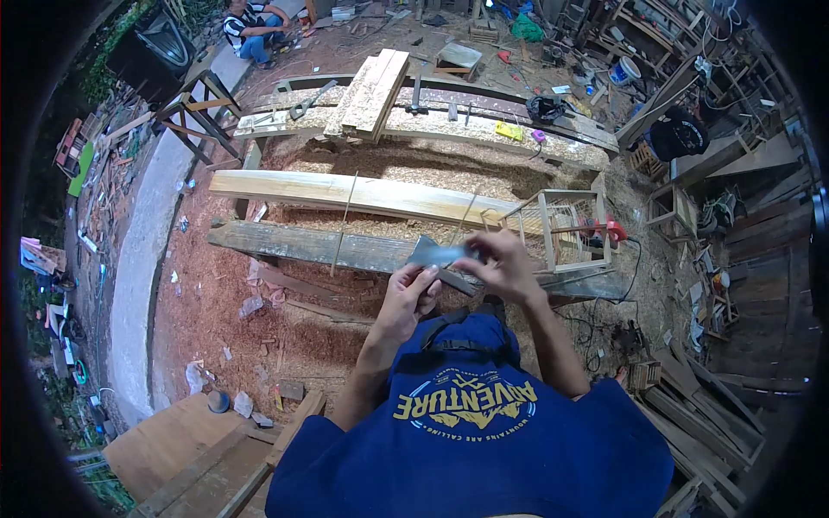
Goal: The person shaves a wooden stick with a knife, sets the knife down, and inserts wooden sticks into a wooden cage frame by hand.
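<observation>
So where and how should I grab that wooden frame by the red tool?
Likely by the left bar of the frame, coming from the left, where the right hand is. The bar is slim, and the open square beside it leaves room to wrap around. The red tool and its cord crowd the right side.

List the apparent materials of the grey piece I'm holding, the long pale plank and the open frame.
Grey piece: possibly metal, smooth, from its sheen; blur leaves that open.
Long pale plank: bare, unvarnished-looking wood, by its visible grain.
Open frame: probably unpainted wood, judging by its plain tan bars.
</observation>
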Tool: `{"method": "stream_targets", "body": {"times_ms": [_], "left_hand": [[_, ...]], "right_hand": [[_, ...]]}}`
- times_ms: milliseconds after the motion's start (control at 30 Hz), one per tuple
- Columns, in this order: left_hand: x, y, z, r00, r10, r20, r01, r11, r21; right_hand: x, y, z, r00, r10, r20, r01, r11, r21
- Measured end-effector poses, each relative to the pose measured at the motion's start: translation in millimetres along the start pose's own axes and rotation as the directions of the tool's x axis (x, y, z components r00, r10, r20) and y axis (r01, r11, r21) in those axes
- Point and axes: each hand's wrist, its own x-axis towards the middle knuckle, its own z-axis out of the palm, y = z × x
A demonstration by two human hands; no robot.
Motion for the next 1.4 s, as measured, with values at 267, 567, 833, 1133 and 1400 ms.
{"method": "stream_targets", "body": {"times_ms": [267, 567, 833, 1133, 1400], "left_hand": [[-5.8, 4.6, -5.4, 0.999, -0.021, 0.042, 0.02, 1.0, 0.02], [-0.4, -1.1, -13.8, 0.998, -0.032, 0.055, 0.032, 0.999, 0.014], [4.4, 1.2, -20.4, 0.999, -0.04, 0.021, 0.039, 0.999, 0.036], [16.6, -3.5, -25.2, 0.994, 0.056, -0.092, -0.045, 0.992, 0.117], [27.2, -0.8, -16.3, 0.994, 0.086, -0.069, -0.077, 0.99, 0.118]], "right_hand": [[10.1, 5.9, -9.0, 0.989, 0.025, -0.144, -0.017, 0.998, 0.057], [12.3, 29.3, -15.8, 0.942, 0.21, -0.262, -0.209, 0.977, 0.03], [12.3, 51.4, -3.5, 0.914, 0.281, -0.293, -0.24, 0.956, 0.169], [-7.7, 29.7, 11.7, 0.893, 0.426, -0.147, -0.381, 0.887, 0.261], [-9.4, 1.4, 17.1, 0.971, 0.236, -0.036, -0.223, 0.95, 0.218]]}}
